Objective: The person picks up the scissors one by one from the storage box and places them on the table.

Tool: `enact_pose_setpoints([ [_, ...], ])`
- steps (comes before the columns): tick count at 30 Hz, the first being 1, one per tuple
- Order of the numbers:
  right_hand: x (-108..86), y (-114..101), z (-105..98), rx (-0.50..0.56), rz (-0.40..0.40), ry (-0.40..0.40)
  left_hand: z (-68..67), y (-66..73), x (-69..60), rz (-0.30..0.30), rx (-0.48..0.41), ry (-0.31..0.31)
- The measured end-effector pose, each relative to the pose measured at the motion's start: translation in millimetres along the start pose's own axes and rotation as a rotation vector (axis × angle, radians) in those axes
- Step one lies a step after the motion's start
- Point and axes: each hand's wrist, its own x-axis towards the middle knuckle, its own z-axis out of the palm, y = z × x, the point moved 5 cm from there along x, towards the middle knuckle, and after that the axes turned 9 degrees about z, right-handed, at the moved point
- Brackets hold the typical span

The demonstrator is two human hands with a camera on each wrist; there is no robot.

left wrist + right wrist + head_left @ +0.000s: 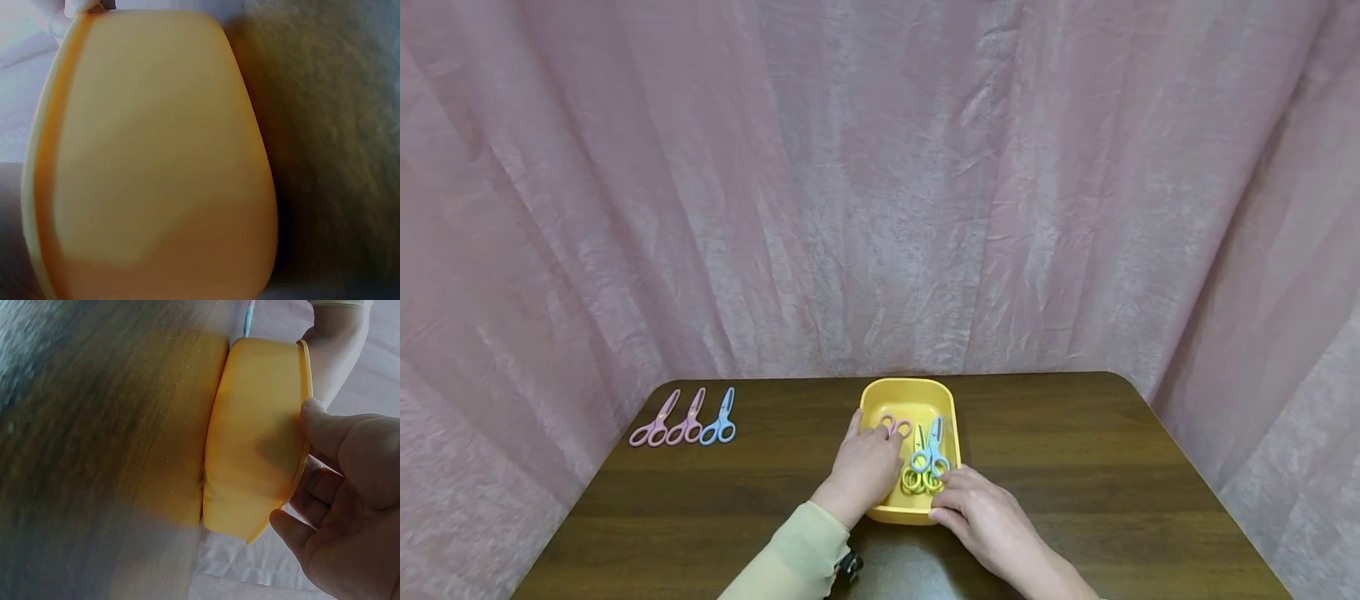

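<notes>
I'm watching the pink scissors [897, 426] lying inside the yellow tray [891, 400], loops showing and blades hidden beneath the left grip [865, 467], a bare hand draping over the left rim. I'm reading the step in hand as handling this pair, a lift or a set-down, though I'm not managing to tell which; the fingertips are hiding, so I can't tell whether that grip is pinching or merely touching. The next move, I'm judging, is calling for a light pinch or a clean release, without dragging the blue scissors [933, 450] that are overlapping the yellow-green scissors [919, 440] alongside. The tray is looking like smooth plastic, a rounded oblong with a narrow lip; the right grip [988, 510] is clamping its near right corner. Farther left, two mauve-pink scissors [660, 422] and a blue pair [722, 421] are lying in a row on the dark, wood-grained worktop [1037, 433]. Behind, a pink curtain [887, 208] is hanging in sheeny, velvety folds.
</notes>
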Motion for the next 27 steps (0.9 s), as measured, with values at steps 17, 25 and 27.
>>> enact_pose_setpoints([
  [17,0.3,1.5,0.7,-0.001,0.006,0.004,6.2,-4.4,10.2,-0.035,0.016,-0.008],
  [25,-0.3,2.2,2.3,0.0,-0.007,0.008,9.9,-8.5,17.1,-0.041,-0.003,0.049],
  [27,-0.3,2.1,2.2,0.002,-0.005,0.005,10.5,-9.1,17.9,-0.051,-0.017,0.058],
])
